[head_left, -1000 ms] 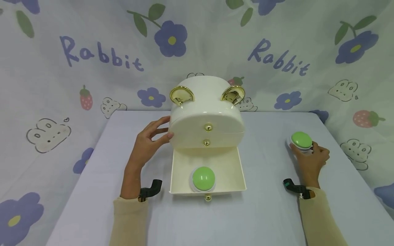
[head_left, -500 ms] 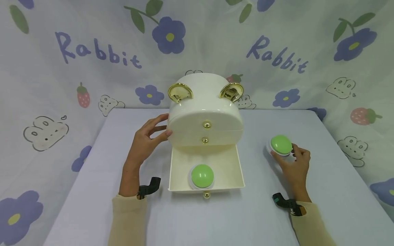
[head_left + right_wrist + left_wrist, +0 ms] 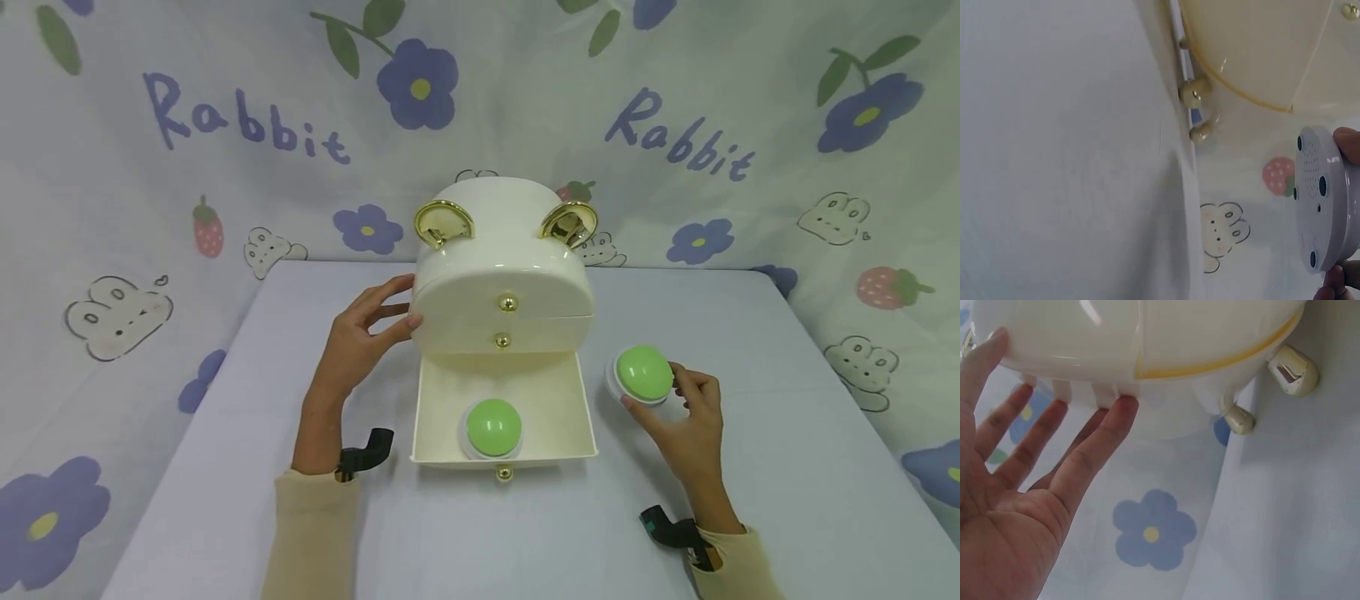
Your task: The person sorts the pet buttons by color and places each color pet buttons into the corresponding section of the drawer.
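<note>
A white storage box (image 3: 502,287) with gold ears and gold knobs stands in the middle of the table. Its bottom drawer (image 3: 555,400) is pulled out, and one green-domed buzzer button (image 3: 493,427) with a white base sits inside near the front. Fairly straight fingers of my left hand (image 3: 352,346) touch the box's left side; the left wrist view shows the fingertips (image 3: 1124,407) against its wall. To the right of the drawer, my right hand (image 3: 693,425) grips a second green buzzer button (image 3: 643,373) by its base. Its underside, with small holes and dark feet, shows in the right wrist view.
The white tabletop (image 3: 465,542) spreads around the box. Behind it hangs a cloth (image 3: 525,100) printed with flowers, rabbits and strawberries. Short gold feet (image 3: 1294,370) hold the box up off the table. A black wrist camera (image 3: 367,452) sits on my left wrist.
My right hand has carried the second buzzer button leftward and nearer, from the table's right side to beside the drawer. The left hand has stayed at the box.
</note>
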A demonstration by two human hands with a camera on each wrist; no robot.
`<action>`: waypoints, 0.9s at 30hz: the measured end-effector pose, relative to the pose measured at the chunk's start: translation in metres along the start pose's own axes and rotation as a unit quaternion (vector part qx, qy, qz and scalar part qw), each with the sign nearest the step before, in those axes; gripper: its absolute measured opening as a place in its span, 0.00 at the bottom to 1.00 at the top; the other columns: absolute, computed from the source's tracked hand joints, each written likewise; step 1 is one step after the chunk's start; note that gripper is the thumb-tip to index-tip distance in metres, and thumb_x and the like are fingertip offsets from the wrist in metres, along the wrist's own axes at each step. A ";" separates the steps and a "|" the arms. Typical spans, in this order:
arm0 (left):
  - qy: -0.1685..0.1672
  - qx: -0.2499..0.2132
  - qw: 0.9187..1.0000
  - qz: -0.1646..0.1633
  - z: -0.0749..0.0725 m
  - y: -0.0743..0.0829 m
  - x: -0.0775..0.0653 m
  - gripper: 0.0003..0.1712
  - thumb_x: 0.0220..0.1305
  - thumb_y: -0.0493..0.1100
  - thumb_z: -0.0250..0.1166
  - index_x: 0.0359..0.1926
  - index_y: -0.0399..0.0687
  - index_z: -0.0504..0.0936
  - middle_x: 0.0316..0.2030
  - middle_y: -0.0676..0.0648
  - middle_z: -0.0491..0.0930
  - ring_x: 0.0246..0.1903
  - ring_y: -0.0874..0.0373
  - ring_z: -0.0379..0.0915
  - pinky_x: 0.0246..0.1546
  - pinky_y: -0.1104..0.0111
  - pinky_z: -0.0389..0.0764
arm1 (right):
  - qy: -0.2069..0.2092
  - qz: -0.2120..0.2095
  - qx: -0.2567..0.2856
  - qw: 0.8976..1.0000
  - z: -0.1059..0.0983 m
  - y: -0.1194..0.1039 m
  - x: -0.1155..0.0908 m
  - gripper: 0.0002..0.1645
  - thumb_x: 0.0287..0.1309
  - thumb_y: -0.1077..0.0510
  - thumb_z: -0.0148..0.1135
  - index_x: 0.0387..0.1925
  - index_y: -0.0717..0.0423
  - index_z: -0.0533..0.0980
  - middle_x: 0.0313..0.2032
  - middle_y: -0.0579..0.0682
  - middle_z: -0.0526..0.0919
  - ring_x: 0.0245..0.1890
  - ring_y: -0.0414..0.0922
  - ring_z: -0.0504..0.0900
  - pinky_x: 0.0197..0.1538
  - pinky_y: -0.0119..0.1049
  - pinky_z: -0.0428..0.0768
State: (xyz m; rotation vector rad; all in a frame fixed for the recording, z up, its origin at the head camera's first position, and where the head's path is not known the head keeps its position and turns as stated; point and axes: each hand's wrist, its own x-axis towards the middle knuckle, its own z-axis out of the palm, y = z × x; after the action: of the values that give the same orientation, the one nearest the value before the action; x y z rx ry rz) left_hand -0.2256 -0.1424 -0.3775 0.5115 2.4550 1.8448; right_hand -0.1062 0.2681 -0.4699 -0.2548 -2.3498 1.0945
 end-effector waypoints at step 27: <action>0.003 -0.001 1.000 -0.005 0.001 0.004 0.001 0.34 0.66 0.47 0.69 0.72 0.56 0.71 0.66 0.54 0.70 0.61 0.52 0.72 0.50 0.64 0.83 | -0.080 -0.107 0.129 0.983 0.009 -0.089 -0.028 0.48 0.33 0.78 0.78 0.62 0.70 0.72 0.45 0.68 0.65 0.49 0.47 0.63 0.51 0.30 0.62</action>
State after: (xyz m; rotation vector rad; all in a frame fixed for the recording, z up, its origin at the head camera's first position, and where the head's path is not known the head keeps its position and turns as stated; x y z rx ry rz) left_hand -0.2253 -0.1403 -0.3741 0.4934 2.4547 1.8458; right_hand -0.0828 0.1938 -0.4179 0.1831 -2.2742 1.3341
